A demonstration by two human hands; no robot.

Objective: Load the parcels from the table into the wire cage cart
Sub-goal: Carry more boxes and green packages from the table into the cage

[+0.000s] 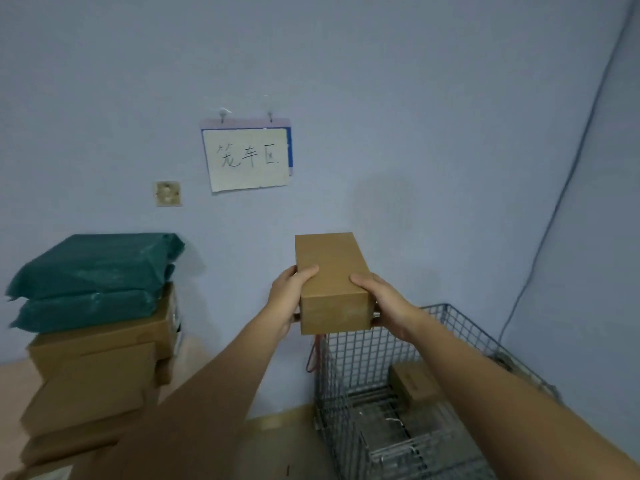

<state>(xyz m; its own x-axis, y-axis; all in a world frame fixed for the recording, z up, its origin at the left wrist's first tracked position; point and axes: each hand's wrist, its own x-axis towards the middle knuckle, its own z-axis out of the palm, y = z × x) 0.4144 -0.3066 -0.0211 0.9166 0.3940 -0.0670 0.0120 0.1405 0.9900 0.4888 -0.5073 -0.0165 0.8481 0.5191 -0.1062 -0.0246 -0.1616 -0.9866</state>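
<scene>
Cardboard parcel [330, 271] held up in both my hands, above the near-left corner of the wire cage cart [460, 327].

I am gripping the plain brown box lengthwise in front of the blue wall: my left hand [289, 296] is wrapping its left side with the thumb lying on top, and my right hand [381, 301] is clamping the right side the same way, fingers curled underneath. Down inside the cart another small brown box [412, 382] is lying on the mesh floor. Far left, two green poly bags [93, 282] are resting on stacked cartons [100, 365]. A handwritten sign [247, 157] is hanging on the wall.
</scene>
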